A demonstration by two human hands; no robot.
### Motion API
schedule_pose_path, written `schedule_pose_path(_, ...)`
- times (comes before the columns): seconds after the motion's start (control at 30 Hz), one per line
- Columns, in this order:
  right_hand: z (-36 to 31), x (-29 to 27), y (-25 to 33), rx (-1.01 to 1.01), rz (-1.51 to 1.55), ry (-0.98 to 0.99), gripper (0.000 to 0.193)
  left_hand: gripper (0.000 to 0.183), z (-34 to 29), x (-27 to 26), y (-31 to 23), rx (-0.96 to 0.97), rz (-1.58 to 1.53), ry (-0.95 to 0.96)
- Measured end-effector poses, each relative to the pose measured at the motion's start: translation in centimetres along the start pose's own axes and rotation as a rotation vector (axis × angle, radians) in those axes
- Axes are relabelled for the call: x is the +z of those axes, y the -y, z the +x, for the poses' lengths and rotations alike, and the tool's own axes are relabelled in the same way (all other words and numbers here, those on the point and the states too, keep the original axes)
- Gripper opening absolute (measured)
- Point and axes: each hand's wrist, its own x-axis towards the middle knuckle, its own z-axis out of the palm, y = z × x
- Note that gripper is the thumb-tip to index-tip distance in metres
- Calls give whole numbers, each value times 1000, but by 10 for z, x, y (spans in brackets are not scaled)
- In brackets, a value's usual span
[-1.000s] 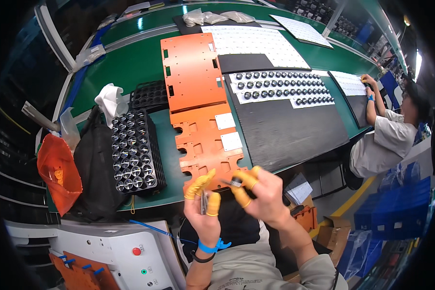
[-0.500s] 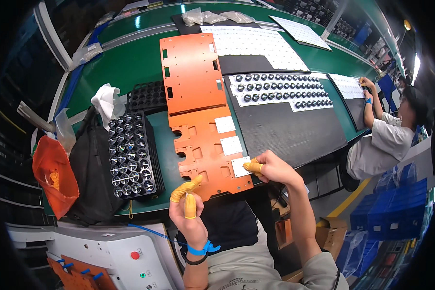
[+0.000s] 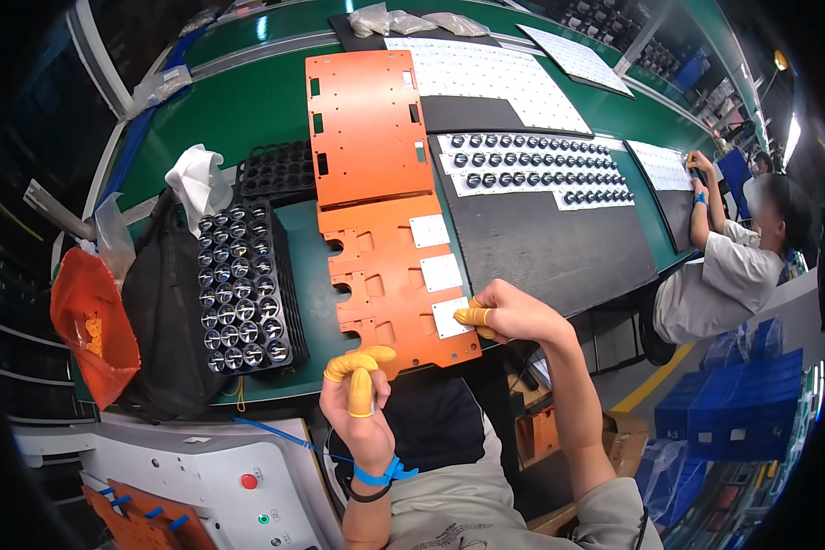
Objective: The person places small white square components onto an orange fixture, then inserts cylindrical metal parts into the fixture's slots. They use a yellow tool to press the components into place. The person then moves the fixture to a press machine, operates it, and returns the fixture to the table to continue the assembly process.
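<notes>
Three white square plates stand in a row along the right side of the orange fixture board: a far plate [image 3: 428, 231], a middle plate [image 3: 441, 273] and a near plate [image 3: 447, 318]. My right hand [image 3: 520, 313], with yellow finger cots, grips the near plate's right edge between closed fingertips. The lower part of the orange fixture [image 3: 390, 316] lies flat, its raised panel [image 3: 367, 128] extending behind it. Just off the fixture's near left corner is my left hand [image 3: 359, 403], also in yellow finger cots. Its fingers are curled toward the thumb; whatever they hold is hidden.
Left of the fixture stands a stack of black trays [image 3: 243, 293] with shiny round lenses. A black board [image 3: 541, 238] to the right carries white strips with black round parts [image 3: 532, 163]. Beyond lie white panels [image 3: 495, 78]. A co-worker [image 3: 729, 243] sits at the far right.
My view has shifted slightly. My right fingers stay at the near plate's right edge, the plate now sitting a little further left. My left index finger has tipped rightward over the thumb.
</notes>
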Motion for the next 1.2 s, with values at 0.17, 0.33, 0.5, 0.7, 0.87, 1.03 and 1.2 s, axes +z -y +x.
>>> schedule_pose_path(0.17, 1, 2, 0, 20, 18, -21, 41, 16, 2, 5, 0, -32, -88, -44)
schedule_pose_path(0.33, 8, 0, -1, 2, 13, 0, 43, 14, 0, 10, -6, -72, -185, -21)
schedule_pose_path(0.5, 9, 1, -1, 13, -12, 4, 41, 16, -1, 14, -9, -76, -139, 36)
schedule_pose_path(0.7, 13, -3, -7, 8, 30, 33, 34, 14, -1, 15, -7, -124, -160, 46)
schedule_pose_path(0.87, 11, -2, -4, 1, 94, 36, 29, 13, 2, 23, -6, -169, 52, 185)
schedule_pose_path(1.03, 1, 10, 2, -11, 29, -46, 35, 24, -2, 11, -11, -329, -236, 141)
schedule_pose_path(1.2, -13, 9, -4, -13, 186, -3, 36, 67, 2, -25, -15, -342, -629, 215)
